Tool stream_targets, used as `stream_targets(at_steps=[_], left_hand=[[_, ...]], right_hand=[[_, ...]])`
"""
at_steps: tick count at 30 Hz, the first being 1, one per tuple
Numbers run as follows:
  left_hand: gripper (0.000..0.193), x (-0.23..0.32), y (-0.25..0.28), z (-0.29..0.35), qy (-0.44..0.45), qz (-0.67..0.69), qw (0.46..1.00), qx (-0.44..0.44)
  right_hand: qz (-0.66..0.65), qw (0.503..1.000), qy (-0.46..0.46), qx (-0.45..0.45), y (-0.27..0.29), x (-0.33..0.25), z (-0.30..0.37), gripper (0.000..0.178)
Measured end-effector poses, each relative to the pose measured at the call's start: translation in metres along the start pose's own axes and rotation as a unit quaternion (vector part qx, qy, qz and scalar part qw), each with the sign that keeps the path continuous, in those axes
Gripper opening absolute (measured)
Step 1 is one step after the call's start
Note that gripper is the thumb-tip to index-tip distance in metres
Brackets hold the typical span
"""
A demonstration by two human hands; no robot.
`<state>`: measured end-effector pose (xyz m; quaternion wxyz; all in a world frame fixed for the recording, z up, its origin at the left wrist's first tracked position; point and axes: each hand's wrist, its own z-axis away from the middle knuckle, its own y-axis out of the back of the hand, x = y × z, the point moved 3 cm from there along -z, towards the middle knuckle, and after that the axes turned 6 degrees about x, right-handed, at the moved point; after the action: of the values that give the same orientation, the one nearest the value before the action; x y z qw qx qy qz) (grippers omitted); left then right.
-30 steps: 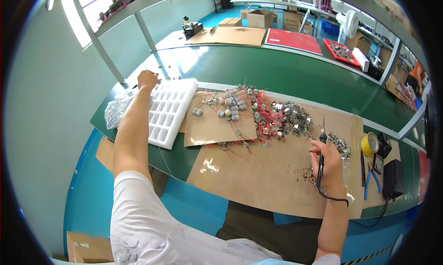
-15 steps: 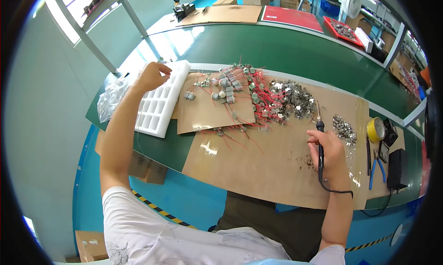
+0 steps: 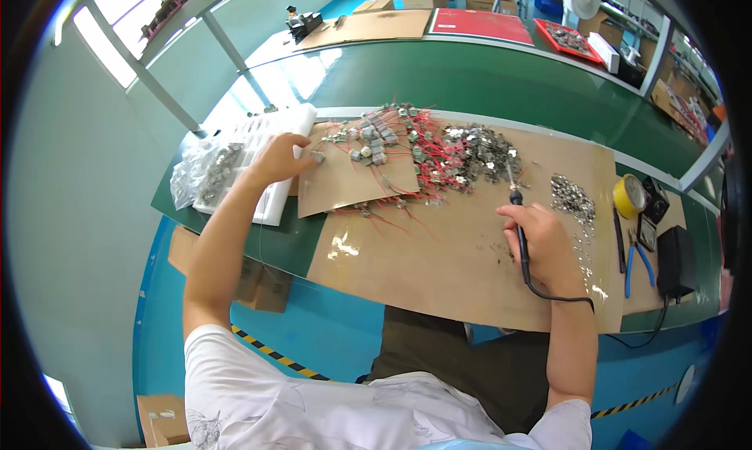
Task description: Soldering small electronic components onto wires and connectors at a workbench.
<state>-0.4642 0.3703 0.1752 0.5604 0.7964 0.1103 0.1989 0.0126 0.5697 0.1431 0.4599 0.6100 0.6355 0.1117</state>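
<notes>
My left hand [image 3: 280, 159] is at the left edge of a cardboard sheet [image 3: 345, 191], thumb and forefinger apart. Its fingertips are right by a small grey block-shaped part [image 3: 318, 157]; whether they touch it I cannot tell. My right hand [image 3: 542, 242] grips a soldering iron [image 3: 520, 234] with a black handle, its tip pointing away from me. The iron's tip is at the near right edge of a heap of small silvery metal parts [image 3: 479, 154]. Left of that heap lie several parts with red wires [image 3: 427, 148], and more grey blocks [image 3: 377, 140] sit on the cardboard.
Beneath my left forearm stands a white compartment tray [image 3: 270, 209], with a clear plastic bag [image 3: 189, 172] beside it. To the right are a small metal-part pile [image 3: 574, 199], yellow tape roll [image 3: 629, 195], blue-handled pliers [image 3: 638, 268] and a black box [image 3: 675, 260] with a cord.
My left hand has moved from above the white tray toward me and right, to the grey part on the cardboard. The soldering iron has moved slightly left, to the metal heap. The view has shifted.
</notes>
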Motion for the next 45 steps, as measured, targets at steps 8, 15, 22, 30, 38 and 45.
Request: stream_targets(at_steps=[8,15,22,30,38,45], left_hand=[[0.045,0.019,-0.017,0.005,0.113,-0.008,0.993,-0.022],[0.031,-0.023,-0.050,-0.015,0.071,0.138,0.988,-0.005],[0.022,-0.061,-0.035,-0.008,0.094,0.174,0.980,0.001],[0.029,-0.152,-0.013,-0.068,0.194,0.418,0.857,0.231],[0.032,-0.111,0.054,-0.024,0.129,0.393,0.900,0.135],[0.023,0.058,0.036,-0.024,0.090,0.354,0.930,0.051]], right_hand=[[-0.004,1.000,0.003,-0.009,-0.004,0.000,0.003,0.039],[0.042,0.997,-0.002,-0.071,-0.005,0.019,0.009,0.051],[0.121,0.988,0.016,-0.098,-0.032,0.024,0.002,0.039],[0.103,0.991,-0.017,-0.087,-0.007,0.017,0.011,0.037],[0.106,0.989,-0.004,-0.103,-0.036,0.013,-0.007,0.043],[0.053,0.997,-0.025,-0.049,-0.002,0.029,0.017,0.042]])
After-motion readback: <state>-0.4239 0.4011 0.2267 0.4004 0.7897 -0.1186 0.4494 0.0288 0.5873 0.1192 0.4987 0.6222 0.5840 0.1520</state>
